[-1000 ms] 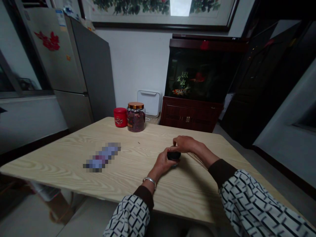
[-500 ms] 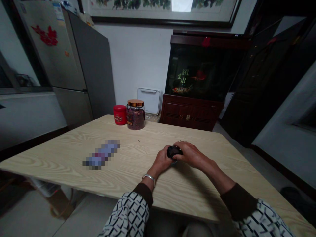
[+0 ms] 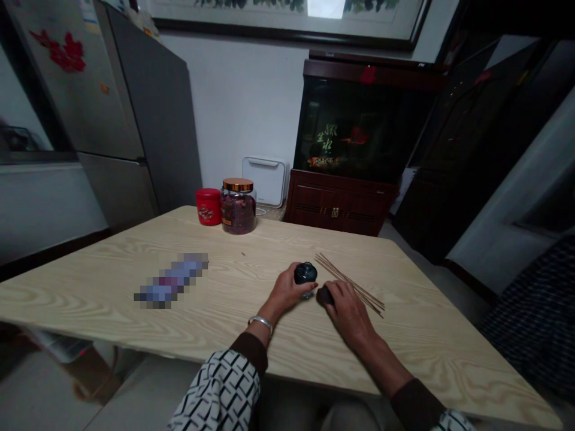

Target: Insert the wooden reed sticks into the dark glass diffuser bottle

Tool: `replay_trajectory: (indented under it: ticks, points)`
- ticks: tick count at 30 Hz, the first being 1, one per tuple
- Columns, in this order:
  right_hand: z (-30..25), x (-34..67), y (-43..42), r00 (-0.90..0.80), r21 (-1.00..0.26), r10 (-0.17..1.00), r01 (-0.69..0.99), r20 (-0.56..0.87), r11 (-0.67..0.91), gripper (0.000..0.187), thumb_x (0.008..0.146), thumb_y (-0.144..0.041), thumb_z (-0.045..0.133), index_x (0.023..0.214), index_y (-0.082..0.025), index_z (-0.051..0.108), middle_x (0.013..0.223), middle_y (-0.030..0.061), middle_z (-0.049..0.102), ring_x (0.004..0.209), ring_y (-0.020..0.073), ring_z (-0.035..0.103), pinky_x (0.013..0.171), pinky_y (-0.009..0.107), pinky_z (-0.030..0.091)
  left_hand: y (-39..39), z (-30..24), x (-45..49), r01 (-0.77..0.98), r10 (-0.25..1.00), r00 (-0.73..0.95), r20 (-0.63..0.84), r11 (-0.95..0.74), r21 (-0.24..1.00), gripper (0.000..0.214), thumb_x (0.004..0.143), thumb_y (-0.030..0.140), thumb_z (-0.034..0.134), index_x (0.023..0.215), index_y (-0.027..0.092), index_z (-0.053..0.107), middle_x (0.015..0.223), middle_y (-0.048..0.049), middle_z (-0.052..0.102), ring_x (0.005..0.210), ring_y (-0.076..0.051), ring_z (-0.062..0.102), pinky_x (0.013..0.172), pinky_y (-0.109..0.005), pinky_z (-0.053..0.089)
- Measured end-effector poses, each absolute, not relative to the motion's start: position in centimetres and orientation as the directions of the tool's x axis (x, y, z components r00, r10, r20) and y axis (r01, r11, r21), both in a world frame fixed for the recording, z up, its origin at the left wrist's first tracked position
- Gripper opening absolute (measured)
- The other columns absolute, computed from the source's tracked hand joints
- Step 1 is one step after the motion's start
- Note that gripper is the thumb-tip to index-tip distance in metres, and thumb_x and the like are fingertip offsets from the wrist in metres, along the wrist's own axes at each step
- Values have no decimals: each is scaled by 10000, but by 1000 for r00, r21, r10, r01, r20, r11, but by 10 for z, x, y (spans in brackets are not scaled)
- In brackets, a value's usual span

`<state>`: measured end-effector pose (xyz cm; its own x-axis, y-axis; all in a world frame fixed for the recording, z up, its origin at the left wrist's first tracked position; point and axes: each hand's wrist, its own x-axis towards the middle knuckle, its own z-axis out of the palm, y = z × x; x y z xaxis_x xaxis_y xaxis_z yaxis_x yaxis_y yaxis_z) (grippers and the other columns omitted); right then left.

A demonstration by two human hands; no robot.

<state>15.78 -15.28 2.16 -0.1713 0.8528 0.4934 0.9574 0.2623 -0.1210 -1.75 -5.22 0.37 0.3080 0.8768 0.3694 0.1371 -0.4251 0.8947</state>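
My left hand point(image 3: 286, 288) is wrapped round a small dark round bottle point(image 3: 306, 273) that stands on the light wooden table point(image 3: 233, 299). My right hand point(image 3: 348, 311) rests on the table just right of it, fingers closed on a small dark cap point(image 3: 323, 295). A bundle of thin brown sticks point(image 3: 350, 284) lies on the table right beside and behind my right hand. A silver bangle sits on my left wrist.
A red tin point(image 3: 208, 206) and a glass jar with a copper lid point(image 3: 238, 205) stand at the table's far edge. A blurred flat object point(image 3: 171, 280) lies to the left. A fridge point(image 3: 112, 114), a fish tank on a cabinet point(image 3: 345, 137) and a dark checked cloth point(image 3: 530, 311) surround the table.
My right hand has come off the top of the bottle with the dark cap and dropped to the table at its right. The sticks now show. The view shifted slightly.
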Motion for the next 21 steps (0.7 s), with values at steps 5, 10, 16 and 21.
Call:
replay_trajectory:
  ticks: [5, 10, 16, 21]
  points:
    - [9, 156, -155, -243, -107, 820, 933, 519, 344, 384, 855, -235, 650, 1227, -238, 554, 1162, 118, 608, 1075, 284, 547, 930, 426, 496, -52, 6, -17, 156, 872, 313, 378, -439, 885, 544, 684, 389, 793, 1139, 156, 608, 974, -50, 692, 895, -205, 633, 793, -283, 483]
    - [6, 158, -161, -266, -145, 783, 900, 563, 411, 421, 862, -331, 658, 1254, -217, 553, 1226, 125, 584, 1102, 269, 555, 920, 395, 496, -50, 6, -16, 157, 873, 319, 368, -431, 889, 534, 687, 390, 789, 1133, 161, 607, 977, -41, 694, 885, -196, 635, 804, -285, 488]
    - [32, 210, -139, 167, -303, 857, 953, 488, -13, 154, 932, -273, 494, 950, -201, 628, 926, 70, 657, 782, 187, 609, 694, 290, 436, -51, 5, -18, 151, 875, 325, 358, -422, 894, 545, 681, 396, 794, 1137, 161, 608, 983, -51, 695, 893, -202, 640, 807, -293, 495]
    - [33, 249, -118, 254, -196, 943, 957, 214, -213, 114, 858, -277, 570, 820, -211, 654, 839, 57, 683, 766, 183, 606, 641, 267, 345, -51, 5, -18, 159, 879, 318, 354, -417, 895, 559, 680, 401, 796, 1145, 157, 605, 983, -55, 696, 898, -205, 644, 800, -292, 496]
